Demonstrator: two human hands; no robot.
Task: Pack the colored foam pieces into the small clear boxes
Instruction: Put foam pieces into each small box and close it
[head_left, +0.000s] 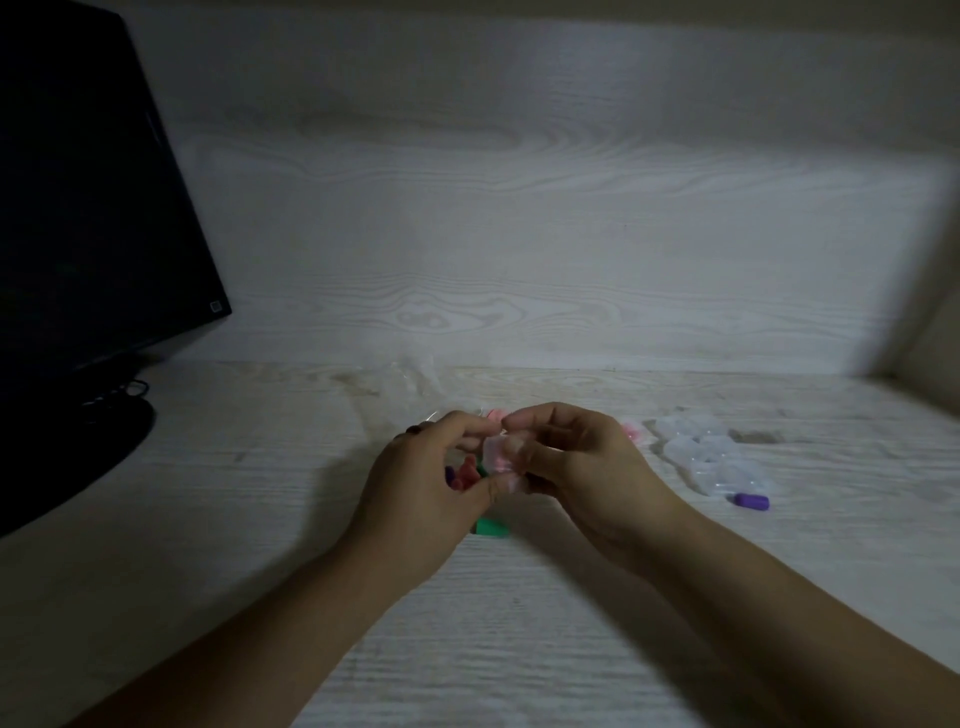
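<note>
Both sets of fingers (511, 447) are pinched on one small clear box (500, 457), held above the bench (260, 493) between the left hand (426, 488) and the right hand (582, 467). Pink shows inside it; which way it points is too blurred to tell. Behind the left hand sits a pile of red and purple foam pieces (461, 475), and a green foam piece (491, 528) lies lengthwise left to right under the wrist. Further right, a cluster of empty clear boxes (701, 452), with a purple foam piece (751, 501) lying sideways just beside them. A dark monitor (88, 208) stands far left.
</note>
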